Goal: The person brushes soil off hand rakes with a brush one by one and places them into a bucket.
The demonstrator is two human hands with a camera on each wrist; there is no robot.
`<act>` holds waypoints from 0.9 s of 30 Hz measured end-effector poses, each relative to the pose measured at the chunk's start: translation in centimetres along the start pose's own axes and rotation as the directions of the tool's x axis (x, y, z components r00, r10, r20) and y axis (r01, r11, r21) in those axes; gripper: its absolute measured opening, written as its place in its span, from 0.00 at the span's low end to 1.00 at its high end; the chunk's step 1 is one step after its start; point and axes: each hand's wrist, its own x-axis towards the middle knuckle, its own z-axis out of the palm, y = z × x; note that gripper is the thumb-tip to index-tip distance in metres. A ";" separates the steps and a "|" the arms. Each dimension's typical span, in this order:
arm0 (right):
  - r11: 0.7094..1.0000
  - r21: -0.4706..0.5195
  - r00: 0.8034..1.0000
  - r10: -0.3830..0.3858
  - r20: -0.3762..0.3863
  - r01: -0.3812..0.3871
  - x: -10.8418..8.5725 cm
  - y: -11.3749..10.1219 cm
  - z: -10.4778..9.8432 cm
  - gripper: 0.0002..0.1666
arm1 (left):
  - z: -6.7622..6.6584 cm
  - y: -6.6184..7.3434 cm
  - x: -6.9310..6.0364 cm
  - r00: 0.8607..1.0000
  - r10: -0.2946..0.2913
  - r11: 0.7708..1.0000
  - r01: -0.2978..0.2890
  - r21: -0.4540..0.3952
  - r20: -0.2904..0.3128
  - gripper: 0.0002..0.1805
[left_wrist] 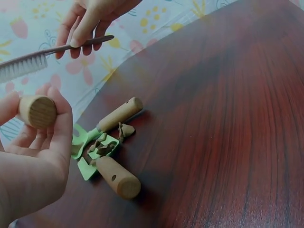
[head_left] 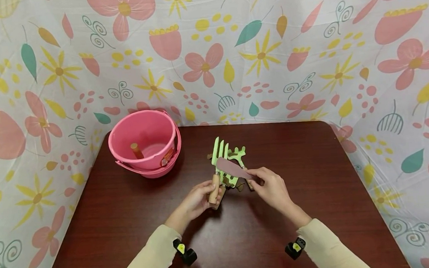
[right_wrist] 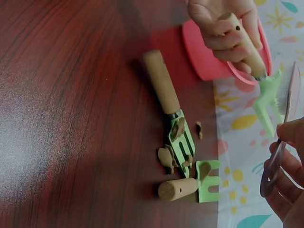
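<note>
While the green fork (head_left: pixel 215 155) is gripped in the left hand's (head_left: pixel 198 200) curled fingers at the frame's centre, the brush (head_left: pixel 233 168) is pinched in the right hand (head_left: pixel 273 188); both seem light, stiff, best held by their handles (head_left: pixel 214 189).

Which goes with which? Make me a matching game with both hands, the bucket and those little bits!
Things:
1. left hand
2. right hand
3. bucket
4. little bits

Clues:
A. pink, standing at the table's back left
B. holds a brush
C. brown, some lying on the table
D. holds a green tool by its wooden handle

Pairs: 1-D, 2-B, 3-A, 4-C
</note>
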 end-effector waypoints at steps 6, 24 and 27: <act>1.000 0.007 1.000 0.000 0.014 0.000 0.2 -0.1 0.5 0.18 | -0.1 -0.1 0.3 0.997 -0.003 0.998 0.007 -0.055 0.077 0.15; 1.000 0.011 1.000 -0.002 0.007 0.002 0.7 -0.1 1.4 0.18 | 0.1 -0.1 0.5 0.983 -0.003 0.994 0.024 -0.109 0.182 0.12; 1.000 0.009 1.000 -0.003 0.004 0.003 0.7 0.1 1.4 0.18 | 0.1 -0.1 0.3 0.983 -0.003 0.993 0.025 -0.113 0.186 0.16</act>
